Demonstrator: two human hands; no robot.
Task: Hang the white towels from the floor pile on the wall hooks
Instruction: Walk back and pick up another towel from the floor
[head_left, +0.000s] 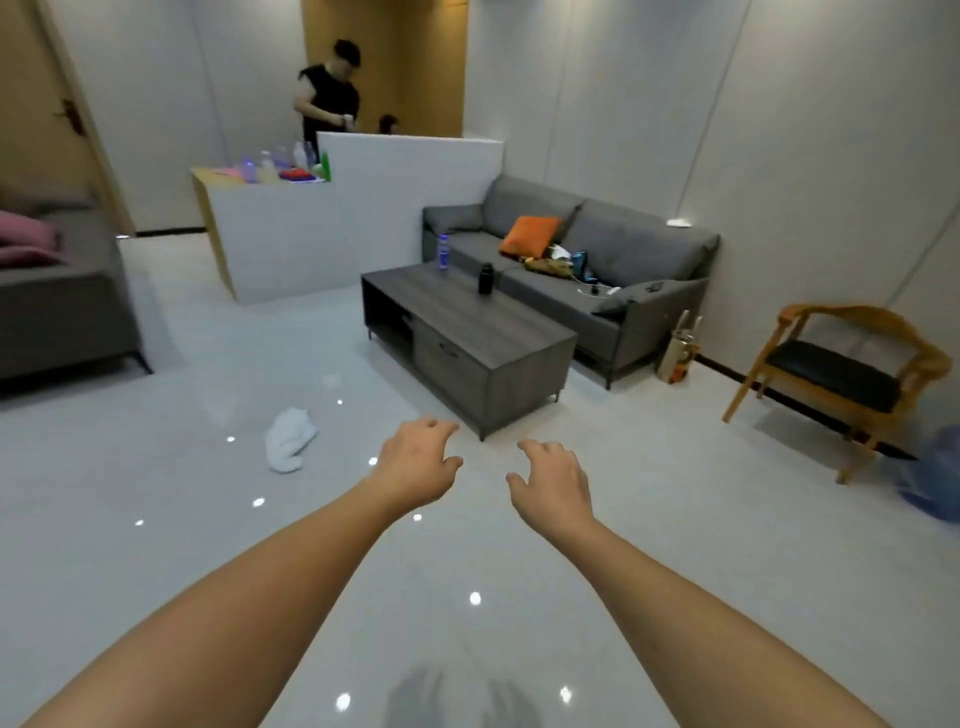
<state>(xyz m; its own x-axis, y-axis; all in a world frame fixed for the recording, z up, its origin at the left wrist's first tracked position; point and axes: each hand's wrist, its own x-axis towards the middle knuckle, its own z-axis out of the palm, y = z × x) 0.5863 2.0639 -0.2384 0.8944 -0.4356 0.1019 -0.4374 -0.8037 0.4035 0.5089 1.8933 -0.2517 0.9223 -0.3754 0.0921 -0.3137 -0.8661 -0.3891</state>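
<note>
Both hands, L (415, 462) & R (553, 480), grip loose (holding nothing), towel (289, 439) on floor (156, 519)

perhaps lounge: sofa (571, 260), coffee table (467, 332)

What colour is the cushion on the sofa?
Orange cushion, seen in the head view.

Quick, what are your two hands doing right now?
Left hand: open, fingers loosely curled, holding nothing.
Right hand: open, fingers loosely curled, holding nothing.
</note>
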